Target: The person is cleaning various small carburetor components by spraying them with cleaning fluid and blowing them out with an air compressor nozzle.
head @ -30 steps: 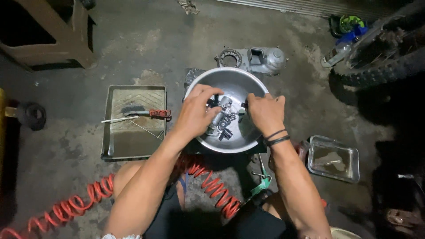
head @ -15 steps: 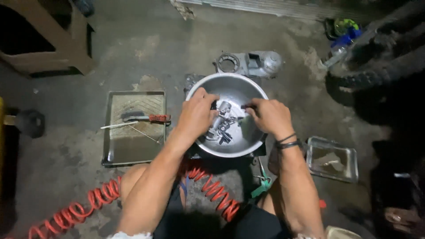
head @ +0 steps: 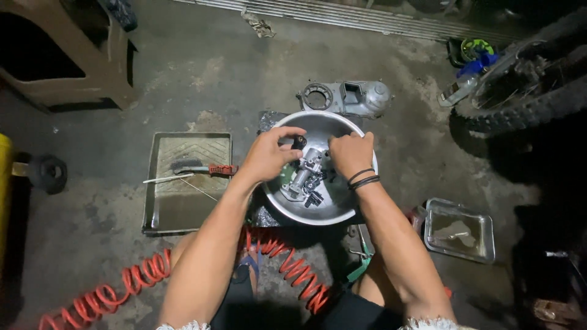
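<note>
Nearest the camera, the person's knees and dark shorts frame a coiled red hose (head: 287, 269) that runs across the concrete floor (head: 183, 79) below both forearms, well short of the fingers. A green-handled tool (head: 361, 269) lies by the right knee.

Both hands meet over a round metal bowl (head: 330, 211). The left hand (head: 269, 156) reaches in from the left rim, thumb and forefinger pinched on a small black part (head: 299, 142) held just above the bowl's floor; the other fingers curl loosely beneath it. The right hand (head: 350, 153), with dark bands on its wrist, comes in from the right rim, its fingers bent down and together onto the top of a grey metal carburetor (head: 304, 177); whether they truly grip it or only press on it, I cannot tell. The carburetor lies in the middle of the bowl, just below and between the two sets of fingertips, with small dark pieces beside it.

Left of the left hand's fingers, apart from the bowl, sits a flat steel tray (head: 159, 214) holding a red-handled brush (head: 202, 169) and a thin rod. Right of the right forearm, a smaller square pan (head: 486, 235) rests on the floor.

Beyond the fingers, touching the bowl's far rim, lies a grey engine cover (head: 345, 98). Farther right stands a knobby tyre (head: 526, 104); far left, a wooden stool (head: 67, 55)
</note>
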